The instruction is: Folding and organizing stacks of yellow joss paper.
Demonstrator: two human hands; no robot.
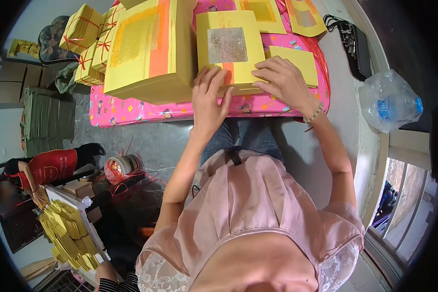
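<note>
In front of me, a stack of yellow paper sheets [231, 22] lies on a pink patterned cover. Its top sheet has a silver square and an orange band. Around its near left corner, my left hand [210, 100] is closed, fingers on top and thumb along the near side. My right hand [284, 82] grips the near right corner, its fingers bent over the edge. A bead bracelet circles that wrist. Beside my left hand rises a much taller stack of yellow paper [131, 48]. A smaller yellow pile [297, 65] sits just beyond my right hand.
Bundles tied with red string [85, 29] stand at the far left. A pink cover [146, 111] drapes the table. At right are a black pouch [357, 53] and a bagged bottle [392, 104]. A person in a red apron [53, 165] handles yellow paper near a string-filled bucket [121, 168].
</note>
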